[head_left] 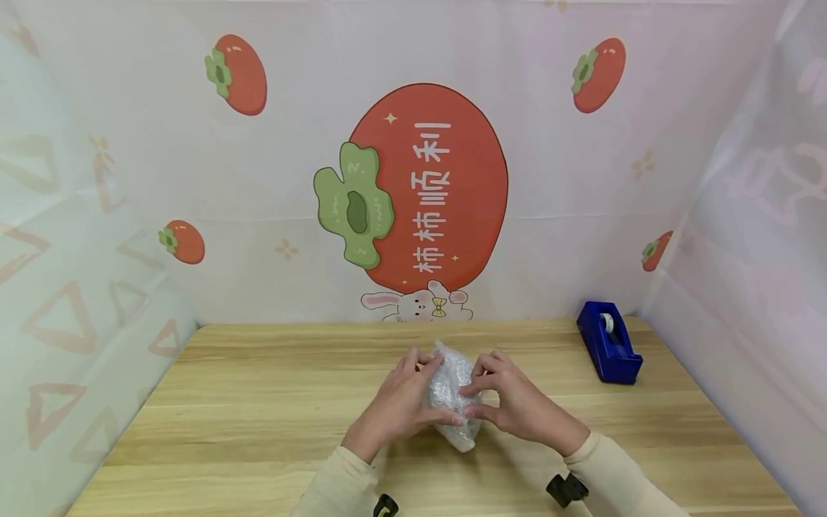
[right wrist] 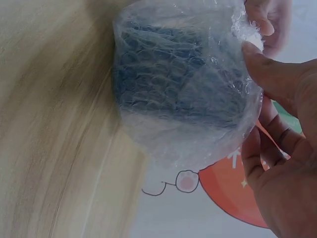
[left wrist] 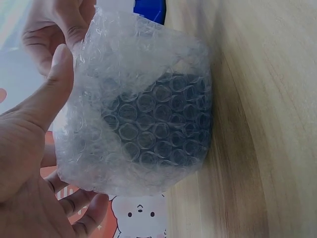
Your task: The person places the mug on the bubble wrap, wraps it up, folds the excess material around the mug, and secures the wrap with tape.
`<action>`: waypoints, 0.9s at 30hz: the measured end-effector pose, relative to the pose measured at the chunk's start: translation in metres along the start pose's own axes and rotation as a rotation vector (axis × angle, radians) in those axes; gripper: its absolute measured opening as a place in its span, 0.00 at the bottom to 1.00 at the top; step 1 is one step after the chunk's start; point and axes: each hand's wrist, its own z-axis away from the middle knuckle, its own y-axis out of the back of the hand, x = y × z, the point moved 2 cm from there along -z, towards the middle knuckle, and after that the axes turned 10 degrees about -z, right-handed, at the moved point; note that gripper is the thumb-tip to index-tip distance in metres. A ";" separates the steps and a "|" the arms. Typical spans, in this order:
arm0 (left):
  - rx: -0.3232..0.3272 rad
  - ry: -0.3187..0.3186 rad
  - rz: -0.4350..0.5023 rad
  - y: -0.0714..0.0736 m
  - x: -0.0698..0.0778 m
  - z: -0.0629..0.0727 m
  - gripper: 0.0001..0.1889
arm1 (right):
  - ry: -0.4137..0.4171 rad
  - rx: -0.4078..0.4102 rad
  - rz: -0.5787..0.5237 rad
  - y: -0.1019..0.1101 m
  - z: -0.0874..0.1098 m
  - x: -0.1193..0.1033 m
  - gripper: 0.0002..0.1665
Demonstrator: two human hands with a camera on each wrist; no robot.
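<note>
A package of clear bubble wrap (head_left: pixel 446 391) stands on the wooden table between both hands. Through the wrap in the left wrist view shows a dark bluish item (left wrist: pixel 168 124), its kind obscured by the bubbles. My left hand (head_left: pixel 402 402) holds the package from the left, thumb on the near side and fingers at the far side. From the right, my right hand (head_left: pixel 517 402) pinches the upper part of the wrap between thumb and curled fingers. In the right wrist view, the right thumb (right wrist: pixel 265 69) lies on the wrap's crumpled top edge.
A blue tape dispenser (head_left: pixel 607 348) with a roll of tape stands at the back right of the wooden table (head_left: pixel 258 409). Behind the table hangs a white backdrop (head_left: pixel 543 201) printed with persimmons and a rabbit; similar sheets flank both sides.
</note>
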 end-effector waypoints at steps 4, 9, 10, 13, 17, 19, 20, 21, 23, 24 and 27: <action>0.002 -0.006 0.009 0.001 0.000 0.000 0.52 | 0.010 -0.006 -0.015 0.000 0.001 0.003 0.17; 0.015 0.007 0.017 -0.001 -0.001 0.000 0.52 | 0.030 -0.020 -0.021 0.000 0.002 0.005 0.19; 0.019 0.011 0.018 -0.001 -0.001 0.000 0.53 | 0.033 -0.023 -0.020 0.000 0.002 0.005 0.20; 0.031 0.023 0.024 -0.002 -0.001 -0.001 0.57 | 0.036 -0.026 -0.012 0.000 0.003 0.006 0.21; 0.034 0.026 0.047 -0.002 -0.002 -0.001 0.60 | 0.023 -0.033 -0.007 -0.001 0.004 0.007 0.22; 0.032 0.029 0.066 -0.003 -0.002 -0.002 0.59 | 0.019 -0.039 -0.011 0.000 0.004 0.007 0.22; 0.029 0.032 0.076 -0.003 -0.002 -0.002 0.58 | 0.020 -0.043 -0.014 0.001 0.004 0.007 0.22; 0.028 0.035 0.087 -0.004 -0.002 -0.002 0.57 | 0.024 -0.048 -0.015 0.001 0.004 0.007 0.22; 0.027 0.045 0.100 -0.004 -0.002 -0.003 0.55 | 0.034 -0.061 -0.017 0.003 0.005 0.006 0.24; 0.028 0.048 0.099 -0.005 -0.001 -0.003 0.54 | 0.039 -0.069 -0.018 0.004 0.006 0.006 0.25; 0.028 0.056 0.090 -0.005 -0.001 -0.004 0.52 | 0.053 -0.093 -0.016 0.005 0.007 0.006 0.27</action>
